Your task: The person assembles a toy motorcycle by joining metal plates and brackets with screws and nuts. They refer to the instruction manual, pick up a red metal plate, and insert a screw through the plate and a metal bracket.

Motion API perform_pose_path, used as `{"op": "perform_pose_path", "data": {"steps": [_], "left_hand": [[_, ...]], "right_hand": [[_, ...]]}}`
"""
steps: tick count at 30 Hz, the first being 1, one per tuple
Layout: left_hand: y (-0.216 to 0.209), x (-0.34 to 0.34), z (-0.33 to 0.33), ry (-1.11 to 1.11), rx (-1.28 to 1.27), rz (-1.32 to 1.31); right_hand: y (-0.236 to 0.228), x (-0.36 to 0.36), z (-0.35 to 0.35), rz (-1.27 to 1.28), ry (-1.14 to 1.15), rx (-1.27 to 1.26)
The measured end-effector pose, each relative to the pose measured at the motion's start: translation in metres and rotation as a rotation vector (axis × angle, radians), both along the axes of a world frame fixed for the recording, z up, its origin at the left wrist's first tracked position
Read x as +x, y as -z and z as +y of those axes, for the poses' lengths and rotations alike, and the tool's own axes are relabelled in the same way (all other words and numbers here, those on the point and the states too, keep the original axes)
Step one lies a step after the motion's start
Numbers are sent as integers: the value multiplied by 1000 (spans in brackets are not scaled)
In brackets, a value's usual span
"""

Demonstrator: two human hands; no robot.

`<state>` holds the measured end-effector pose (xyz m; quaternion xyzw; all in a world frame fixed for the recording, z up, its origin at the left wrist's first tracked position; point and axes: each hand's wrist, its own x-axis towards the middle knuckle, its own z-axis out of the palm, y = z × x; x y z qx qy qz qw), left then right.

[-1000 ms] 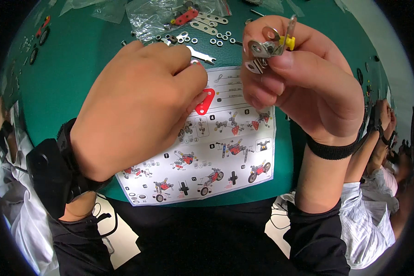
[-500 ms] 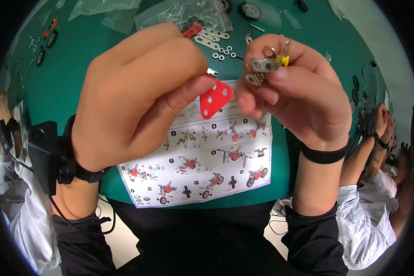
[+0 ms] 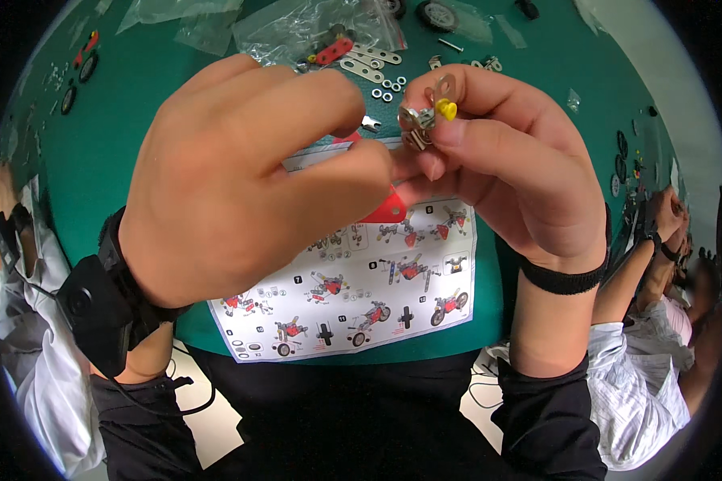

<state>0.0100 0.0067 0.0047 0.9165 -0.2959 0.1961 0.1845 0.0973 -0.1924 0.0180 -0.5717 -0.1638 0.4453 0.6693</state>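
Steadiness in the right hand (image 3: 521, 156) counts for most with parts this small: its grip is closed, thumb against fingers, around a silver bracket assembly (image 3: 424, 119) with a yellow fitting (image 3: 447, 109) on its right, raised over the counter (image 3: 96, 200). A firm pinch near the middle of those loose-looking pieces should stop them twisting, while light pressure avoids bending the thin metal.

In the left hand (image 3: 253, 180), the grip is narrow on a red plate (image 3: 385, 212), which is held just beside and below the assembly, above the printed sheet (image 3: 345, 272). Most of the plate is hidden by the fingers; one corner with a hole shows. Pinching it by an edge would leave more holes in sight and make lining them up easier. Whether the right fingertips touch the plate, I cannot tell.

Drawings on the sheet include red parts, so a glance there helps check which way round the plate sits; the left hand covers some of it. Nuts (image 3: 387, 83) and a forked tool tip (image 3: 370, 123) lie near, beyond the hands, best left undisturbed by the knuckles.
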Motion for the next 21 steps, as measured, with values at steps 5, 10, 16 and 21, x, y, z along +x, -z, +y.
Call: {"op": "perform_pose_path", "data": {"steps": [5, 10, 16, 21], "left_hand": [[4, 0, 0, -21, -42, -34], [9, 2, 3, 4, -130, -18], [12, 1, 0, 7, -156, -22], [9, 0, -1, 7, -140, -24]], "right_hand": [[1, -1, 1, 36, 22, -7], [2, 0, 2, 56, 28, -14], [7, 1, 2, 97, 66, 0], [8, 4, 2, 165, 79, 46]]}}
